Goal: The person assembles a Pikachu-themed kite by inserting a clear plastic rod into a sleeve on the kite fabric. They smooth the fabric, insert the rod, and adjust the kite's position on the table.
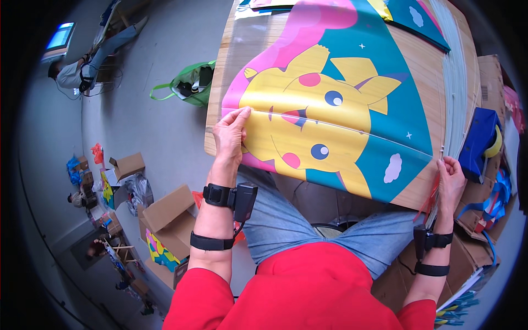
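A printed kite-like sheet (341,157) lies across the wooden table (421,71) before me, showing a yellow cartoon animal on teal and pink. Over its middle runs a thin pale rod (341,128), slanting slightly down to the right. With thumb and fingertips, my left hand (231,129) pinches the rod's left end near the sheet's pink corner. My right hand (450,179) is closed in a pinch at the other end, by the table's right edge. The sheet's near edge hangs toward my lap.
A bundle of long pale rods (455,88) lies along the table's right side. Beyond it are a blue tape dispenser (477,140) and cardboard boxes. More printed sheets (418,22) rest at the far end. A green bag (192,82) and an open carton (170,214) stand left.
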The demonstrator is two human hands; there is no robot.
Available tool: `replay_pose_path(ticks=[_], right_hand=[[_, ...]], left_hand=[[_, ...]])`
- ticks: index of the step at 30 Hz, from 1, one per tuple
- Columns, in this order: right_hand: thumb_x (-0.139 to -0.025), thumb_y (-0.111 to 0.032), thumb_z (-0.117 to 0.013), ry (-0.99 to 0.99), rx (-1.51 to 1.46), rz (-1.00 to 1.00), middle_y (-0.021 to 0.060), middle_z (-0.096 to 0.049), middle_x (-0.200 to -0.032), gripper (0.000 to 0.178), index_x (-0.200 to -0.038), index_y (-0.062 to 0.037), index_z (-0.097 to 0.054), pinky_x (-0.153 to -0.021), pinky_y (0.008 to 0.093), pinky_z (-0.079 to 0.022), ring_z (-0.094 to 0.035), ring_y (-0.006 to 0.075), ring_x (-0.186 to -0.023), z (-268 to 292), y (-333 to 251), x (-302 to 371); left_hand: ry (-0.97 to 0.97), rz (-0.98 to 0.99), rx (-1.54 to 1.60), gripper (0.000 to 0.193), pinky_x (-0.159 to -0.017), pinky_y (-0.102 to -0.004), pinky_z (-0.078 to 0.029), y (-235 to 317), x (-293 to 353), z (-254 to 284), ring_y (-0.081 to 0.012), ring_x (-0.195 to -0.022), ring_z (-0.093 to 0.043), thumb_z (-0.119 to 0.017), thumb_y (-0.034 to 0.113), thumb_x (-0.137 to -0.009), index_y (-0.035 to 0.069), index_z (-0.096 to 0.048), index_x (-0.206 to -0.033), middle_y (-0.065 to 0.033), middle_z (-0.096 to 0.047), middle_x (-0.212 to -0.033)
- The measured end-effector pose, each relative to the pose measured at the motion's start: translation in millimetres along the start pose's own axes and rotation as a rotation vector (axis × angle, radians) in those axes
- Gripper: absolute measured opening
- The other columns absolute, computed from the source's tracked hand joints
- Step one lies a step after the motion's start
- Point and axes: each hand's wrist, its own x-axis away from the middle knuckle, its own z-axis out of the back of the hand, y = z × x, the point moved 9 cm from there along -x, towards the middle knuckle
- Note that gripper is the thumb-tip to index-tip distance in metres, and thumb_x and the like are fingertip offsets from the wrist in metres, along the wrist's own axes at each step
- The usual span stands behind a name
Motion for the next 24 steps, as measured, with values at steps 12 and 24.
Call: replay_pose_path(ticks=[12, 24], right_hand=[[-0.082, -0.011, -0.073, 0.039, 0.021, -0.002, 0.0035, -0.07, -0.083, 0.025, -0.103, -0.0001, -0.066, -0.07, 0.0217, -0.049, -0.062, 0.0071, -0.075, -2.2, 7.9, -3.1], [-0.078, -0.007, -0.07, 0.131, 0.046, -0.01, 0.0095, -0.071, -0.078, 0.018, -0.095, -0.0001, -0.068, -0.069, 0.03, -0.052, -0.067, 0.0167, -0.071, -0.6, -11.3, -0.1]], left_hand=[[-0.004, 0.009, 0.026, 0.018, -0.042, -0.0171, -0.029, -5.5, -2.9, -1.3, -0.0006, -0.046, -0.04, -0.076, 0.015, -0.084, 0.004, -0.072, -0.097, 0.0066, -0.057, -0.064], [-0.077, -0.011, -0.008, 0.024, -0.042, -0.0159, -0.027, -11.0, -16.5, 4.9, -0.0002, -0.048, -0.039, -0.072, 0.018, -0.088, 0.004, -0.069, -0.107, 0.0067, -0.058, -0.071]])
